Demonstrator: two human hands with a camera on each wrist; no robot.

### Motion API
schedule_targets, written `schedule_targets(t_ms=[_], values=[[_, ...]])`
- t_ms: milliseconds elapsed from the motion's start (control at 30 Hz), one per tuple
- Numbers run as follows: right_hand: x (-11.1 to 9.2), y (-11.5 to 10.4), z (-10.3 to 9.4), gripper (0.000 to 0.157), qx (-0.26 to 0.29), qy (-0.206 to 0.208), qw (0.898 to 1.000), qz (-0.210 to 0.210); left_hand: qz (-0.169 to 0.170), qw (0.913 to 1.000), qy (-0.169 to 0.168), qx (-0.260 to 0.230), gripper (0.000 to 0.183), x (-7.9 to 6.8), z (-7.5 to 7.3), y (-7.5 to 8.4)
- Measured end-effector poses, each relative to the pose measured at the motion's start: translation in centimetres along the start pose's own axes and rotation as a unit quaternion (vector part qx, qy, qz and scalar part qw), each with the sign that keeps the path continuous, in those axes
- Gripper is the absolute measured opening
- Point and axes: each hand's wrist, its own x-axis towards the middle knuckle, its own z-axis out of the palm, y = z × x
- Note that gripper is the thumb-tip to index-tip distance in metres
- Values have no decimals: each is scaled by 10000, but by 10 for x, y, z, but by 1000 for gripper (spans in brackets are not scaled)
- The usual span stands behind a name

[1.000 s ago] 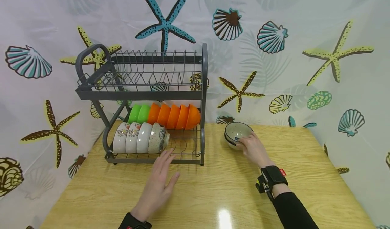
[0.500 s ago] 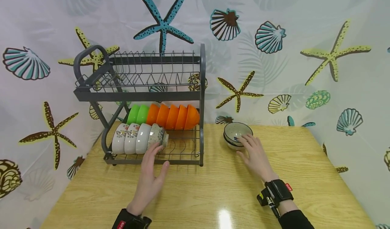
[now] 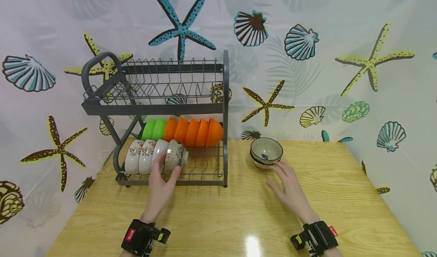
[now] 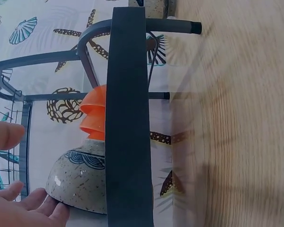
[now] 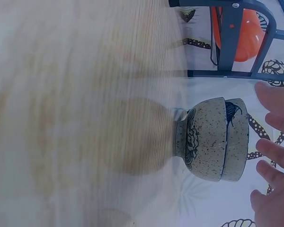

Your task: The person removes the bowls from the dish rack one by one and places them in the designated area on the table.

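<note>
My left hand (image 3: 161, 188) reaches to the lower shelf of the dark grey dish rack (image 3: 153, 109), around a speckled bowl (image 3: 174, 159) standing on its side there. In the left wrist view its fingertips lie right at the rim of that bowl (image 4: 80, 182), while the thumb (image 4: 7, 135) stays apart from it. Two nested speckled bowls (image 3: 266, 150) stand upright on the table, right of the rack. Just in front of them is my right hand (image 3: 290, 190), fingers spread and loose. The right wrist view shows its fingers beside the upper rim of the nested bowls (image 5: 206, 139), gripping nothing.
White bowls (image 3: 132, 158), some with flowers, line the rack's lower shelf left of the speckled one. Behind them stand green bowls (image 3: 153, 130) and several orange bowls (image 3: 193, 132). The rack's upper wire tier (image 3: 174, 80) overhangs them. A patterned cloth (image 3: 317, 86) hangs behind the table (image 3: 218, 219).
My left hand has moved left and forward to the speckled bowl in the rack. The right hand has let go of the nested bowls and drawn back slightly.
</note>
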Motion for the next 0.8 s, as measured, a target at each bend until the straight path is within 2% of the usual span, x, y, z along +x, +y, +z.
schedule_targets(t_ms=[200, 400, 633, 800], values=[[-13, -2, -4, 43, 228, -12, 9995, 198, -334, 9991, -144, -201, 63, 9, -4, -1], [-25, -5, -7, 45, 816, 62, 9957, 425, -753, 9963, -358, -214, 67, 20, -8, -2], [-35, -12, -13, 44, 1102, 49, 9919, 631, -1201, 9912, -532, 140, 61, 33, -12, -2], [-41, -12, -11, 44, 1133, 17, 9911, 698, -1179, 9888, -744, 542, 56, 42, -16, -1]])
